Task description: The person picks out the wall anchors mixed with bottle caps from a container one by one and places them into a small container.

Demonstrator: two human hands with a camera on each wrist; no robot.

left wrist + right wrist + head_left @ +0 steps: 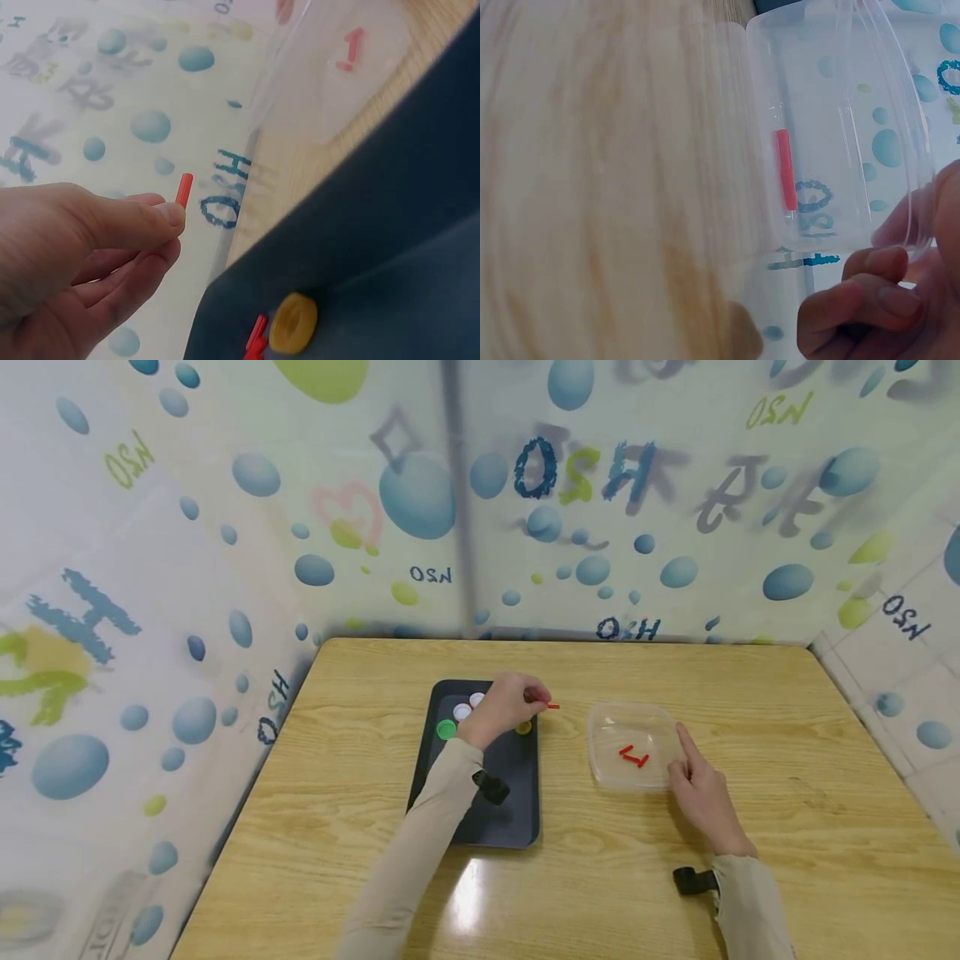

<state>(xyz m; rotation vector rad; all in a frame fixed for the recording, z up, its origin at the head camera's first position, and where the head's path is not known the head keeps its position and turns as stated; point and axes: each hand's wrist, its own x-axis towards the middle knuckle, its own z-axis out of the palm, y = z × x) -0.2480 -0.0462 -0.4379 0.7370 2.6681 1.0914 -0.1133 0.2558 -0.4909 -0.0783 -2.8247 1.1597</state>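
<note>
From my remote seat I see the left hand (510, 703) pinching a short red stick (553, 706) between thumb and fingertips, over the far right edge of the dark tray (512, 818). The right hand (705, 797) touches the right side of the clear tub (600, 777), forefinger out straight and thumb at the rim, other fingers curled; whether finger and thumb truly pinch the wall I cannot tell.

I judge the stick very light, stiff and smooth, probably plastic, so it could roll or slip in a loose grip but is unlikely to break. A pinch near one end, as here, leaves the other end free; I would squeeze only lightly. The tub looks thin and light enough to skid on the bench (615, 877), so its rim is the place to hold.

In the head view the stick's long axis runs roughly left to right, its free end pointing right, towards the tub; its exact tilt I can't read. The red pieces in the tub (633, 757) lie at differing angles. On the tray sit a green cap (446, 729), white caps (462, 712) and a yellow ring (293, 324), with red bits (256, 333) beside the ring.
</note>
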